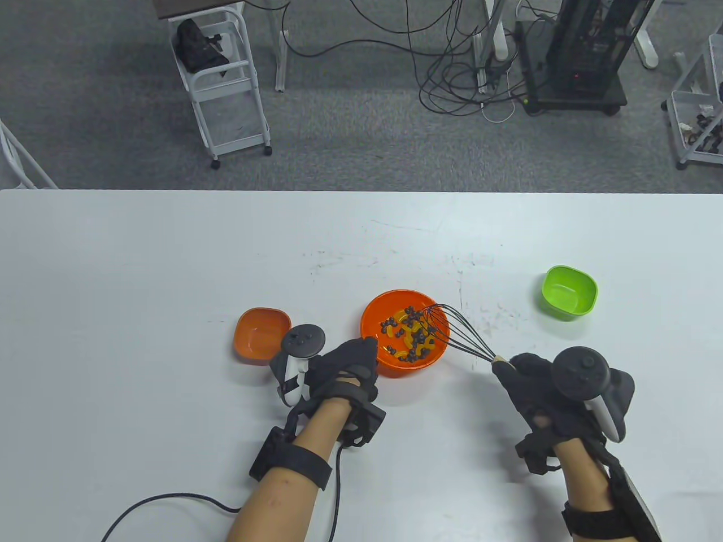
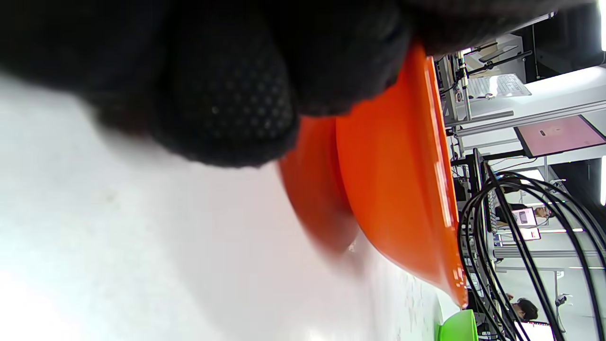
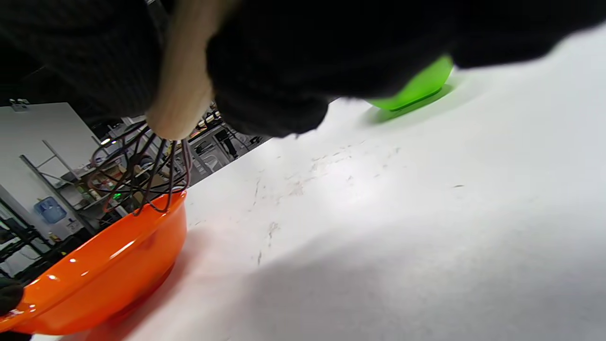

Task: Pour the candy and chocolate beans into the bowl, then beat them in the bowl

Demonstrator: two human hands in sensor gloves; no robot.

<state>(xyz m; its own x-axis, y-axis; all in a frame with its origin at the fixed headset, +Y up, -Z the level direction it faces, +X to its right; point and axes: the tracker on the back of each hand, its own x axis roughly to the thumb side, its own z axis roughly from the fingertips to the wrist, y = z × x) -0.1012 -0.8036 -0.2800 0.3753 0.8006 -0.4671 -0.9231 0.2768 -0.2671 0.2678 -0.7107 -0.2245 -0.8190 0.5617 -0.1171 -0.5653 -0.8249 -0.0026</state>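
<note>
Gripping the pale handle of the black wire whisk (image 1: 452, 330), the right hand (image 1: 551, 395) is curling its fingers round it and slanting the wire loops over the near right rim and into the round orange bowl (image 1: 435, 361). At that bowl's near left rim the left hand (image 1: 344, 367) is resting with fingers on the edge; from the left wrist view a fingertip (image 2: 227, 104) is pressing against the outer wall, though whether the thumb is pinching the rim cannot be told.

The white table (image 1: 141, 271) is spreading wide on every side, with open surface beyond the bowl up to the far edge. The bowl is sitting near the middle, toward the near side. A small orange dish (image 1: 257, 336) is lying just beside the left hand, apart from the bowl. A small green dish (image 1: 569, 292) is standing well apart to the right, past the whisk. Inside the bowl, yellow candy (image 1: 402, 317) and dark chocolate beans (image 1: 415, 339) are lying mixed under the wires.
</note>
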